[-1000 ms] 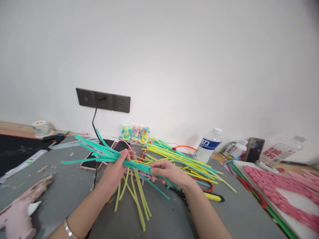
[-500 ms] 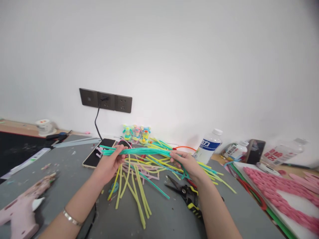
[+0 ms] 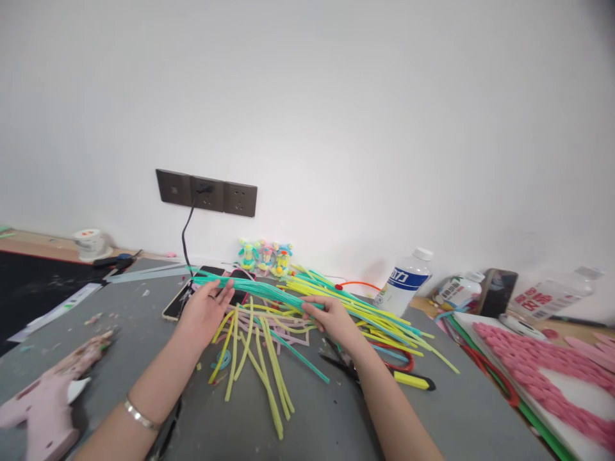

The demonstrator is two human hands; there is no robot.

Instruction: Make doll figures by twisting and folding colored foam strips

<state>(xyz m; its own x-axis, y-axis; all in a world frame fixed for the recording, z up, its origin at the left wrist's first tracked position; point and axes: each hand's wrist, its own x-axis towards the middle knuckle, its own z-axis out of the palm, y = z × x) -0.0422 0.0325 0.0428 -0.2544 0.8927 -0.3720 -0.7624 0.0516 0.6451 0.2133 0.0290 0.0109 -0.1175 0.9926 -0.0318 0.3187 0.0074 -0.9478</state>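
Observation:
A bundle of teal pipe cleaners [image 3: 266, 291] stretches sideways above the table between my hands. My left hand [image 3: 205, 310] is closed loosely around its left part, with the ends poking out past the fingers. Near the right end, my right hand [image 3: 331, 317] pinches the bundle between thumb and fingers. Below lie loose yellow pipe cleaners [image 3: 271, 378], with pale pink ones [image 3: 293, 334] among them. More yellow and teal strands spread to the right. Pliers-like cutters [image 3: 339, 363] lie partly hidden under my right forearm.
Three small fuzzy figures [image 3: 266, 257] stand against the wall. A phone [image 3: 173, 306] lies behind my left hand. A bottle [image 3: 405, 282] stands at the right back. A pink glue gun [image 3: 50, 397] lies at left, and a pink braided piece [image 3: 538, 371] at right.
My right hand has slid left along the teal bundle, nearer to my left hand. The bundle's right end no longer hangs down below the hand, and more of the yellow-handled tool shows.

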